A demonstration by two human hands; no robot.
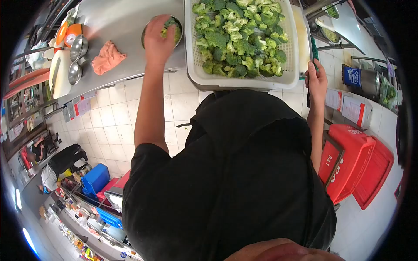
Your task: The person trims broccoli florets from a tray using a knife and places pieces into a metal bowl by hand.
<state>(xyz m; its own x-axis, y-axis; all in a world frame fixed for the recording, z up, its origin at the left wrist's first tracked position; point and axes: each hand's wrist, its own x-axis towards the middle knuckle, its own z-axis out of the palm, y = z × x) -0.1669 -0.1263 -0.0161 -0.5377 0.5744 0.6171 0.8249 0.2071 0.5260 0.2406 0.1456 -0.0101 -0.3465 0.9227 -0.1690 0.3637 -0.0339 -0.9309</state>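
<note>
My left hand (159, 41) reaches down into a round metal bowl (143, 40) on the steel counter, its fingers curled on broccoli florets (176, 32). To the right of it stands a white perforated crate (196, 74), with many cut broccoli florets (237, 39) spread inside. My right hand (318, 80) is closed at the right side of the crate, by the edge of a pale board (301, 39). A slim dark tool (308, 99) shows below its fingers; its kind I cannot tell. Something green (314, 48) lies just beyond that hand.
On the steel counter (104, 26) lie a crumpled pink cloth (109, 58), two small metal bowls (79, 48) and an orange kitchen scale (73, 35). A red lidded bin (350, 163) is on the right. A large pot (370, 82) stands beyond it. Another person (63, 163) is behind left.
</note>
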